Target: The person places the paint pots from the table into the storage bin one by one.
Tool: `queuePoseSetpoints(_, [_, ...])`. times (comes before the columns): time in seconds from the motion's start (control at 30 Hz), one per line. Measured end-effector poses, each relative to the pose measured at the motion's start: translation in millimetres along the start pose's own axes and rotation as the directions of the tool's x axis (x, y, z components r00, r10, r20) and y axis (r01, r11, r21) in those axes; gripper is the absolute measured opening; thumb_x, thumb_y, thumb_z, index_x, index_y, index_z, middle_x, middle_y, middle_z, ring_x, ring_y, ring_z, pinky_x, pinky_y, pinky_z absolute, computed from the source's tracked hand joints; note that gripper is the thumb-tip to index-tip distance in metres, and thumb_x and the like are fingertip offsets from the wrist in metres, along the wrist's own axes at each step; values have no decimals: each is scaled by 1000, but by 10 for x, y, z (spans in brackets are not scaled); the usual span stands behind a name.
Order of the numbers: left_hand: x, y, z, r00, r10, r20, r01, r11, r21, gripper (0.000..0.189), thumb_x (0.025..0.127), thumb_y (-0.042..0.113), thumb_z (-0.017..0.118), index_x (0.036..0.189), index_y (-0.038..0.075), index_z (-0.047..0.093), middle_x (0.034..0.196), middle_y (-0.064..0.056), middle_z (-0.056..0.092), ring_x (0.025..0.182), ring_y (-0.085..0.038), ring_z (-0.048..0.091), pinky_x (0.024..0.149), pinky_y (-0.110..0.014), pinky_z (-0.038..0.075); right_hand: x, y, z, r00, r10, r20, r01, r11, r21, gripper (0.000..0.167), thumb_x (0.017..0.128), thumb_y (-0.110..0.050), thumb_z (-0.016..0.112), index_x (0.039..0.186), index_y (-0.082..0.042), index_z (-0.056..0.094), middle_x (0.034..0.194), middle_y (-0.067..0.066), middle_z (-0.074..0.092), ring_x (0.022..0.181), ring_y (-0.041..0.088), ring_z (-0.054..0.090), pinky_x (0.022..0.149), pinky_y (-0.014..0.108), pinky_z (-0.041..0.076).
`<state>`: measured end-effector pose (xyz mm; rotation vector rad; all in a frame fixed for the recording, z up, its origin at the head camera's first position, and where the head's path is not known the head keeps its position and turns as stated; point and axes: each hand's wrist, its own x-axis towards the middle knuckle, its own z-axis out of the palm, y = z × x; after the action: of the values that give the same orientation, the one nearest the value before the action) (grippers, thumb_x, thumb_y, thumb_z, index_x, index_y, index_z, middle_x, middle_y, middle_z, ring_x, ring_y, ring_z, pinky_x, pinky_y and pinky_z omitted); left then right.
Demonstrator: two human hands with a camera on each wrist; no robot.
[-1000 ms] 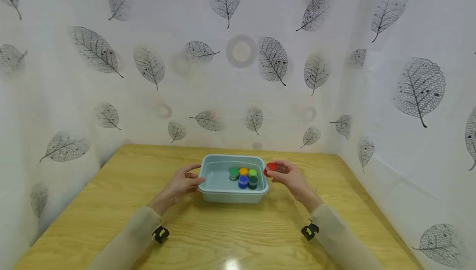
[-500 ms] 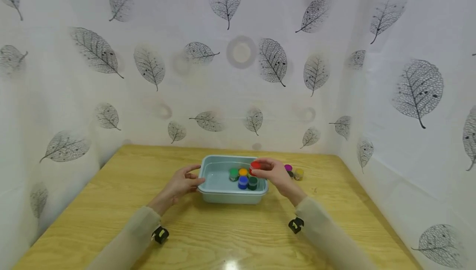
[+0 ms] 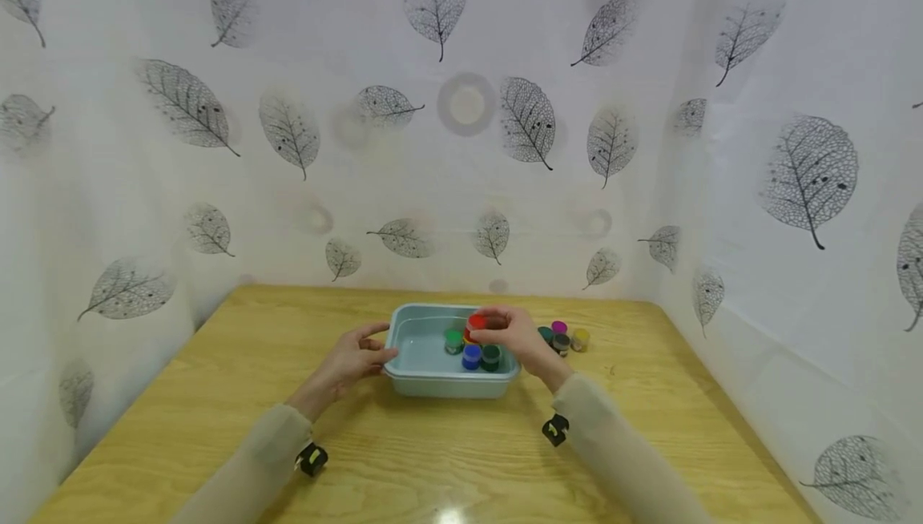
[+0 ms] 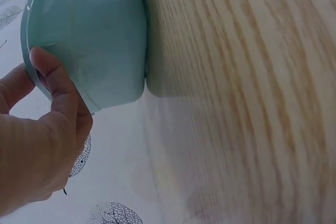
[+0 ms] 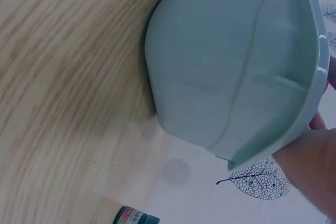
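In the head view a pale blue plastic tub [image 3: 450,386] stands on the table. My left hand [image 3: 352,360] grips its left rim; the left wrist view shows thumb and fingers [image 4: 55,80] pinching the tub's edge [image 4: 100,40]. Over the inside of the tub, my right hand [image 3: 522,341] holds a small red paint jar [image 3: 476,322] between thumb and fingers. Below it sit a green jar [image 3: 453,340], a blue jar [image 3: 472,356] and a dark green jar [image 3: 491,358]. An orange jar is mostly hidden behind the red one.
Right of the tub, behind my right wrist, several more jars stand on the wooden table [image 3: 418,460]: purple [image 3: 558,327], yellow [image 3: 580,339], black [image 3: 561,343] and teal [image 3: 546,335]. A leaf-print curtain [image 3: 461,179] hangs around the table's back and sides.
My right hand has carried the red jar leftward from outside the tub's right rim to over its inside, uncovering the jars on the table. The left hand keeps its grip on the rim.
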<state>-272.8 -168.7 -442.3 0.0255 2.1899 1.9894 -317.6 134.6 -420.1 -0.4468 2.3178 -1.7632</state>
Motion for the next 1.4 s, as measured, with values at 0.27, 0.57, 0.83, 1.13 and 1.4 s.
queuePoseSetpoints(0.27, [-20,-13,29,1000,4,2,-4,1000,25,65,90,7,69,148,1,39,98,-11,56,77,-17,63,74,-35,60,97,31,99,994,-15,107,31,988,-151,37,84,-16,78,118,-8,67,110,8,70,96,16,65,85,36,57])
queuePoseSetpoints(0.57, [2,4,8,1000,12,9,-13,1000,19,65,91,5,68,148,0,38,96,-10,58,73,-15,63,71,-33,59,219,50,170,990,-16,143,55,960,-273,37,80,-15,81,116,-9,70,109,6,71,93,16,66,83,32,57])
queuePoseSetpoints(0.83, [14,18,3,1000,9,7,-10,999,34,65,91,6,69,147,0,38,97,-11,56,74,-15,62,72,-34,60,280,21,233,990,-15,142,71,915,-398,33,78,-14,83,109,-11,74,101,3,72,87,13,65,76,28,57])
queuePoseSetpoints(1.13, [7,15,4,1000,11,6,-11,1000,29,65,90,5,69,147,-1,37,97,-11,57,72,-15,62,68,-32,59,323,55,293,987,-25,160,97,883,-459,34,76,-11,84,108,-7,73,98,5,73,85,13,66,77,28,56])
queuePoseSetpoints(1.4, [16,1,13,1000,9,-5,-9,999,37,66,90,5,69,148,0,37,98,-11,56,73,-16,62,69,-33,59,358,95,304,983,-41,177,132,826,-548,37,75,-13,85,109,-8,74,100,5,72,85,14,64,76,29,55])
